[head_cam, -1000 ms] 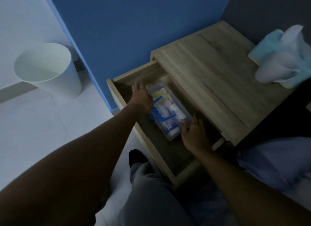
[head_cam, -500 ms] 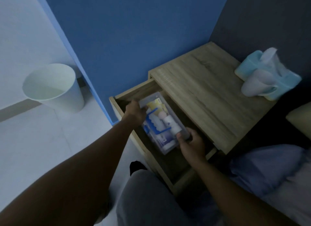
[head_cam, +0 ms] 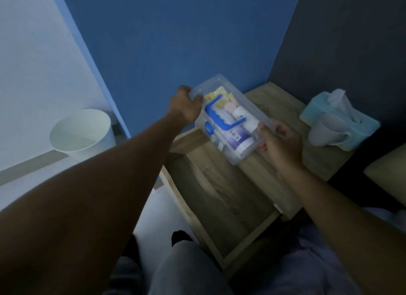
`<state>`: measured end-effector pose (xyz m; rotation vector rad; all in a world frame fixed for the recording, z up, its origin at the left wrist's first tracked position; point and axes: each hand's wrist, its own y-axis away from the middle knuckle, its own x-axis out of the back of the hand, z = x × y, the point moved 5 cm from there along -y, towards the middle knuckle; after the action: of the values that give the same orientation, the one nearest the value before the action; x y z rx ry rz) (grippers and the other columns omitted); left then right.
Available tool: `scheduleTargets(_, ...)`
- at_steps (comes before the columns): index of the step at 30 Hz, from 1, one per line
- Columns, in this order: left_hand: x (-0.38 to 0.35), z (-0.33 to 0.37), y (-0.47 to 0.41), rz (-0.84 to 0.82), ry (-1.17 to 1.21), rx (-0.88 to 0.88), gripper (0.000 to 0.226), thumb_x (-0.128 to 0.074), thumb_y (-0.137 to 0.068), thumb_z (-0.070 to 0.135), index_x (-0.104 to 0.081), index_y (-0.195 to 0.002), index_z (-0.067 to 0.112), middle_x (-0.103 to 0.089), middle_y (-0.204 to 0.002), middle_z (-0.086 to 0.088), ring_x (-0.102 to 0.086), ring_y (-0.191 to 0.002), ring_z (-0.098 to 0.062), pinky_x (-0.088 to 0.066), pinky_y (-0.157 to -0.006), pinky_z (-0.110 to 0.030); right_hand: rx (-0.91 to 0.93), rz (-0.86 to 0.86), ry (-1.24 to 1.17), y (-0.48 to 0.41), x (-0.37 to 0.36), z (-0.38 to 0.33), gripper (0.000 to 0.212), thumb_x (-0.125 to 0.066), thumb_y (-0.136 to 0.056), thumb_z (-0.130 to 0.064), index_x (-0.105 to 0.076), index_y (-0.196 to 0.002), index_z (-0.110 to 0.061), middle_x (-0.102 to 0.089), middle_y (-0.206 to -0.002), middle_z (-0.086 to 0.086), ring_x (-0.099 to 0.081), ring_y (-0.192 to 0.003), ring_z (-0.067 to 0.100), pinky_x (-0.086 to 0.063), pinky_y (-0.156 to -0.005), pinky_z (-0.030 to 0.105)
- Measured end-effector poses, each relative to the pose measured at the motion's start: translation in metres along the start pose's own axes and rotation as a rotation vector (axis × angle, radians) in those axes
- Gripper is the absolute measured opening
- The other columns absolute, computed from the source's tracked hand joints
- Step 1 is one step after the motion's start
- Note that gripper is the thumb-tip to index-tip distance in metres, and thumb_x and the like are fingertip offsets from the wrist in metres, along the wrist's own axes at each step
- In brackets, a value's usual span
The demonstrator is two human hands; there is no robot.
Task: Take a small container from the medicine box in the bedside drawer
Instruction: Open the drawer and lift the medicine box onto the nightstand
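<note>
A clear plastic medicine box [head_cam: 249, 110] with a blue handle on its lid is held in the air above the open wooden bedside drawer [head_cam: 222, 198]. Through its walls show several small bottles and packets, among them a white and purple container [head_cam: 236, 142]. My left hand [head_cam: 186, 106] grips the box's far end. My right hand [head_cam: 280, 144] grips its near end, thumb on the lid. The box tilts over the edge of the bedside table top [head_cam: 283, 162]. The drawer's inside looks bare where visible.
A light blue tissue box [head_cam: 351, 121] with a grey mug [head_cam: 325, 131] in front of it stands at the right of the table top. A white waste bin [head_cam: 81, 132] stands on the floor at the left. A blue wall is behind. My knees are below.
Both hands took hold of the medicine box inside the drawer and lifted it up and out, so it is above the drawer and the table's edge.
</note>
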<state>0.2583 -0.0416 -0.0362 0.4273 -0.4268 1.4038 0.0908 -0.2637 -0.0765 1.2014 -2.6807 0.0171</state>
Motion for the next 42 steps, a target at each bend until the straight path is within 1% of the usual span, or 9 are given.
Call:
scheduleTargets(7, -0.044, -0.008, -0.054, -0.104, 0.008, -0.001, 0.045, -0.055, -0.092, 0.036, -0.050, -0.132, 0.016, -0.059, -0.129, -0.010, -0.062, -0.112, -0.029, -0.050, -0.098, -0.040, -0.030, 0.033, 0.037, -0.063, -0.003, 0.022, 0.047, -0.070, -0.089, -0.036, -0.064, -0.128, -0.010, -0.072, -0.118, 0.012, -0.070, -0.097, 0.020, -0.059, -0.072, 0.030)
scheduleTargets(12, -0.074, -0.031, -0.086, -0.176, 0.002, 0.028, 0.049, -0.058, -0.090, 0.038, -0.049, -0.133, 0.017, -0.060, -0.127, -0.011, -0.064, -0.109, -0.029, -0.052, -0.096, -0.040, -0.045, 0.037, 0.072, -0.087, -0.011, 0.051, 0.039, -0.071, -0.089, -0.038, -0.070, -0.117, -0.011, -0.072, -0.099, 0.006, -0.067, -0.072, 0.007, -0.050, -0.049, 0.011)
scheduleTargets(18, -0.097, -0.049, -0.099, -0.165, 0.092, 0.015, 0.047, -0.056, -0.092, 0.035, -0.048, -0.135, 0.017, -0.058, -0.130, -0.012, -0.060, -0.115, -0.031, -0.049, -0.099, -0.042, 0.012, 0.069, 0.110, -0.094, -0.012, 0.063, 0.042, -0.069, -0.087, -0.048, -0.071, -0.110, -0.012, -0.071, -0.086, -0.002, -0.066, -0.059, -0.007, -0.047, -0.046, 0.008)
scheduleTargets(20, -0.101, -0.056, -0.094, -0.177, 0.184, 0.044, 0.052, -0.054, -0.094, 0.037, -0.042, -0.143, 0.021, -0.053, -0.139, -0.010, -0.055, -0.124, -0.032, -0.045, -0.104, -0.045, 0.021, 0.031, 0.154, -0.091, -0.012, 0.062, 0.050, -0.066, -0.087, -0.054, -0.069, -0.117, -0.014, -0.072, -0.095, -0.001, -0.068, -0.069, -0.007, -0.047, -0.048, 0.007)
scheduleTargets(24, -0.115, -0.078, -0.059, -0.206, 0.384, 0.140, 0.049, -0.051, -0.097, 0.035, -0.041, -0.142, 0.017, -0.053, -0.138, -0.020, -0.050, -0.129, -0.038, -0.040, -0.108, -0.052, 0.141, 0.022, 0.504, -0.087, -0.013, 0.045, 0.068, -0.051, -0.090, -0.064, -0.049, -0.142, -0.021, -0.054, -0.140, 0.007, -0.055, -0.124, 0.020, -0.049, -0.079, 0.021)
scheduleTargets(28, -0.127, -0.083, -0.025, -0.202, 0.649, 0.331, 0.023, -0.061, -0.093, 0.030, -0.065, -0.105, 0.011, -0.070, -0.103, -0.008, -0.069, -0.100, -0.027, -0.055, -0.093, -0.042, 0.364, -0.061, 0.672, -0.079, -0.039, 0.023, 0.079, -0.047, -0.085, -0.073, -0.029, -0.150, -0.031, -0.034, -0.155, 0.004, -0.032, -0.143, 0.023, -0.035, -0.110, 0.043)
scheduleTargets(33, -0.132, -0.077, -0.015, -0.164, 0.712, 0.409, 0.040, -0.075, -0.082, 0.033, -0.066, -0.108, 0.003, -0.070, -0.091, -0.007, -0.064, -0.067, -0.014, -0.059, -0.071, -0.027, 0.422, -0.175, 0.987, -0.073, -0.064, 0.031, 0.092, -0.054, -0.084, -0.068, -0.025, -0.156, -0.018, -0.016, -0.166, 0.012, -0.019, -0.152, 0.032, -0.026, -0.120, 0.048)
scheduleTargets(36, -0.127, -0.078, -0.016, -0.107, 0.636, 0.428, 0.046, -0.080, -0.074, 0.041, -0.066, -0.102, 0.007, -0.070, -0.083, -0.003, -0.062, -0.065, -0.012, -0.058, -0.070, -0.028, 0.450, -0.148, 1.032, -0.072, -0.060, 0.031, 0.091, -0.054, -0.085, -0.068, -0.026, -0.155, -0.018, -0.018, -0.166, 0.011, -0.021, -0.152, 0.030, -0.029, -0.116, 0.047)
scheduleTargets(42, -0.117, -0.083, -0.009, -0.088, 0.520, 0.252, 0.013, -0.064, -0.088, 0.032, -0.069, -0.093, 0.021, -0.071, -0.087, 0.002, -0.069, -0.073, -0.014, -0.062, -0.075, -0.036, 0.472, -0.146, 1.135, -0.070, -0.060, 0.025, 0.093, -0.050, -0.084, -0.072, -0.024, -0.156, -0.019, -0.018, -0.166, 0.011, -0.020, -0.152, 0.030, -0.027, -0.117, 0.048)
